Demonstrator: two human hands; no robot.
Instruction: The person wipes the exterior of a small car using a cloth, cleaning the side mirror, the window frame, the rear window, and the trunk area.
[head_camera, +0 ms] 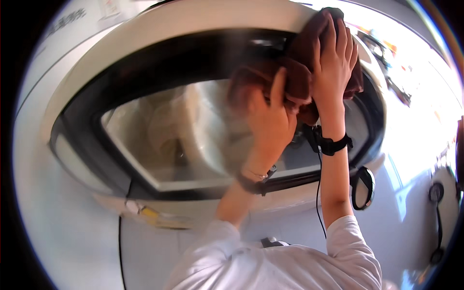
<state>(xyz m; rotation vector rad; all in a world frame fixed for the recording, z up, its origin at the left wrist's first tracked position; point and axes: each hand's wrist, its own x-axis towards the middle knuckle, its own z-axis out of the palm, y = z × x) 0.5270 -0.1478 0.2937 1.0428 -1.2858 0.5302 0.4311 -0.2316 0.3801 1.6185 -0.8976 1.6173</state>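
A bunched dark brown cloth (302, 47) lies over the upper front part of a car's side window frame and reaches up to the edge of the light-coloured roof. My right hand (335, 65) presses on its right part with the fingers stretched upward. Blurred, my left hand (270, 116) has hold of the lower left folds, with one finger pointing up over them. Below the cloth, the car's side window (174, 134) shows the seats behind the glass. Both wrists wear black bands, and a thin black cable hangs from the right one.
The car's side mirror (363, 188) sticks out below my right forearm. By the door handle at the lower left is a yellow and white object (148, 213). A round-based black stand (436, 192) is at the far right. A pale wall is beyond the roof.
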